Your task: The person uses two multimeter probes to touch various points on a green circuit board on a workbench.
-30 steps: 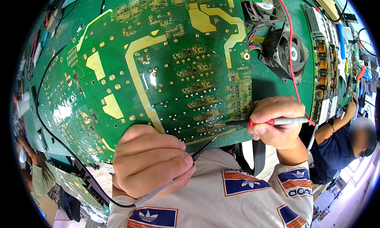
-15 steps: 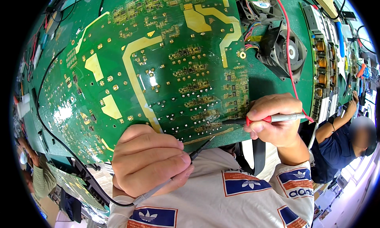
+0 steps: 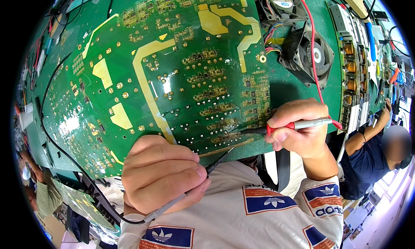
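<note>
A large green circuit board (image 3: 116, 139) with gold traces and rows of solder joints lies in front of me. My left hand (image 3: 162, 173) is closed round a grey-and-black test probe (image 3: 166, 211) and rests over the board's near edge. That probe's thin tip points up and right, by the near edge; whether it touches cannot be told. In my right hand (image 3: 300, 126) is a red-and-silver test probe (image 3: 312, 123), pinched between thumb and fingers. Its dark tip reaches left over the solder joints near the board's lower right corner, contact unclear.
Two black cooling fans (image 3: 309, 57) sit right of the board, crossed by a red lead (image 3: 313, 37). Farther right stands a module with copper coils (image 3: 350, 65). A black lead (image 3: 54, 141) runs along the left. Another person (image 3: 367, 167) is at the right.
The board has shifted very slightly left. The right-hand probe and its tip have moved a little left, and its red lead now bends differently. My left hand is nearly still.
</note>
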Tool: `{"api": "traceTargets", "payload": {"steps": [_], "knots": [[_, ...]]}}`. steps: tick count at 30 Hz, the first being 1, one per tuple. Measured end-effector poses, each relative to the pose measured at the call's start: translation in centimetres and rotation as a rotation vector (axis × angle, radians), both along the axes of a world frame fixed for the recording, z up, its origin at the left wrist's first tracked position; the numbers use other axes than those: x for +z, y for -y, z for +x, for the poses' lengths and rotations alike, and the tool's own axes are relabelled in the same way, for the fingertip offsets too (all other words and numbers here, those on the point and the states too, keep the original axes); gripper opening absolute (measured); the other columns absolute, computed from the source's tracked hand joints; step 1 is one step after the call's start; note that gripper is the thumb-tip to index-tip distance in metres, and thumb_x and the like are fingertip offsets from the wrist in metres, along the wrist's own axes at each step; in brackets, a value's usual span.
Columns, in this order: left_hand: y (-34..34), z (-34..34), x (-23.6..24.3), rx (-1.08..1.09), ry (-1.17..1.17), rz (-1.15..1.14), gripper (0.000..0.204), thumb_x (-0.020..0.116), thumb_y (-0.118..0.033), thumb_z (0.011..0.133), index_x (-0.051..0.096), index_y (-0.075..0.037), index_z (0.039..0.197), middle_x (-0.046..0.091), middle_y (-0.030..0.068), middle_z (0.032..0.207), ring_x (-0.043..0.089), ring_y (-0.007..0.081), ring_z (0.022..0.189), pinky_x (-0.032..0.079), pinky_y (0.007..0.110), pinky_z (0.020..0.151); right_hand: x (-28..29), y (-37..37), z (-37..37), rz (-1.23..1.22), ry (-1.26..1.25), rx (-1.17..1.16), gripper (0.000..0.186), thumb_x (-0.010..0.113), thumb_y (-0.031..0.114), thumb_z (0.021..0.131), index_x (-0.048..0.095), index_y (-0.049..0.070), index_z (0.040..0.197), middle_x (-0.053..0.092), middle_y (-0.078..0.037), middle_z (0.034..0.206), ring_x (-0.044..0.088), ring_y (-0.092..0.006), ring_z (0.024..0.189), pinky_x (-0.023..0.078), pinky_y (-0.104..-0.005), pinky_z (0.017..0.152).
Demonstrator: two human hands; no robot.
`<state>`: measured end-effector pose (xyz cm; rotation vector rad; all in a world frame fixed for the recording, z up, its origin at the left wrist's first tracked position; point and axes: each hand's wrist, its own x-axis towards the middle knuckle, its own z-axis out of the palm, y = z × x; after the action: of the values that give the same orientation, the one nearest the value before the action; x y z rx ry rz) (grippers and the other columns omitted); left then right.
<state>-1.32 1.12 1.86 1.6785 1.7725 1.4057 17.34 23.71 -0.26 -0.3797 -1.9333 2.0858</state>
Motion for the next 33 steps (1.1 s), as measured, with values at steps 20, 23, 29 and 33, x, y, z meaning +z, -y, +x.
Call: {"api": "traceTargets", "payload": {"steps": [20, 23, 29, 33], "knots": [[-0.01, -0.25, -0.06, -0.03, -0.006, 0.0, 0.029, 0.088, -0.007, 0.067, 0.071, -0.008, 0.091, 0.073, 0.0048, 0.077, 0.073, 0.0238, 0.077, 0.047, 0.034, 0.064, 0.39, -0.3, -0.14, -0.133, 0.042, 0.033, 0.015, 0.077, -0.005, 0.083, 0.072, -0.008, 0.098, 0.073, -0.015, 0.081, 0.069, -0.0143, 0.06, 0.054, -0.0241, 0.049], [0.0, -0.27, -0.08, -0.03, -0.007, 0.006, 0.03, 0.089, -0.007, 0.067, 0.071, -0.008, 0.09, 0.073, 0.0051, 0.077, 0.073, 0.0238, 0.076, 0.047, 0.034, 0.063, 0.44, -0.18, -0.19, -0.136, 0.032, 0.018, 0.014, 0.075, -0.006, 0.084, 0.072, -0.008, 0.097, 0.073, -0.016, 0.081, 0.069, -0.0145, 0.06, 0.054, -0.0247, 0.049], [-0.09, -0.09, -0.27, -0.018, -0.004, 0.015, 0.03, 0.089, -0.007, 0.066, 0.071, -0.008, 0.09, 0.073, 0.0049, 0.076, 0.072, 0.0238, 0.075, 0.046, 0.033, 0.061, 0.27, -0.08, -0.13, -0.156, 0.013, 0.004, 0.013, 0.074, -0.007, 0.084, 0.072, -0.008, 0.097, 0.073, -0.016, 0.081, 0.068, -0.0147, 0.06, 0.054, -0.0252, 0.049], [-0.05, 0.08, -0.24, 0.002, 0.001, 0.017, 0.03, 0.088, -0.006, 0.065, 0.071, -0.008, 0.09, 0.073, 0.0048, 0.076, 0.072, 0.0236, 0.074, 0.046, 0.034, 0.061, 0.26, -0.13, -0.18, -0.147, 0.009, 0.014, 0.013, 0.074, -0.007, 0.084, 0.072, -0.008, 0.097, 0.073, -0.016, 0.081, 0.068, -0.0145, 0.06, 0.054, -0.025, 0.049]]}}
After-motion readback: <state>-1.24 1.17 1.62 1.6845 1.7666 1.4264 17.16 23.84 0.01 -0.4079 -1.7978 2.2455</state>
